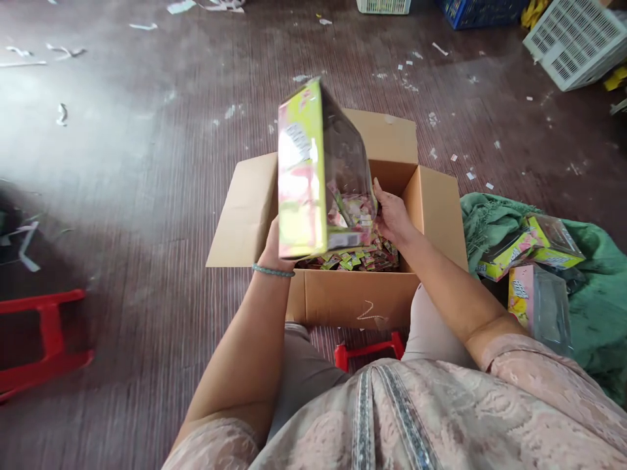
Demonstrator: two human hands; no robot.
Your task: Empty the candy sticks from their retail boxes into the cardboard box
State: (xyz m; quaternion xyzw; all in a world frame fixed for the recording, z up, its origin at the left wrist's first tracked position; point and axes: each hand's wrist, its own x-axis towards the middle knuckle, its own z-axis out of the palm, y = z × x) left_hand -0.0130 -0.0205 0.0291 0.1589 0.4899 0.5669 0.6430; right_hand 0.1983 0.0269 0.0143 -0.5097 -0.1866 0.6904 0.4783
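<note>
Two-handed, holds a yellow-green and pink printed box with clear plastic window, tilted above an open brown cardboard carton of small green-and-pink packets. Grips the right edge with right hand; supports the left side with left hand, fingers hidden. Has similar window boxes to the right, on green woven cloth.

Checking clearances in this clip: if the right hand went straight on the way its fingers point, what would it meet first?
Most likely the clear-sided box, whose edge the right hand appears to grip; past that, the far cardboard flap may follow, though depth is unclear.
</note>
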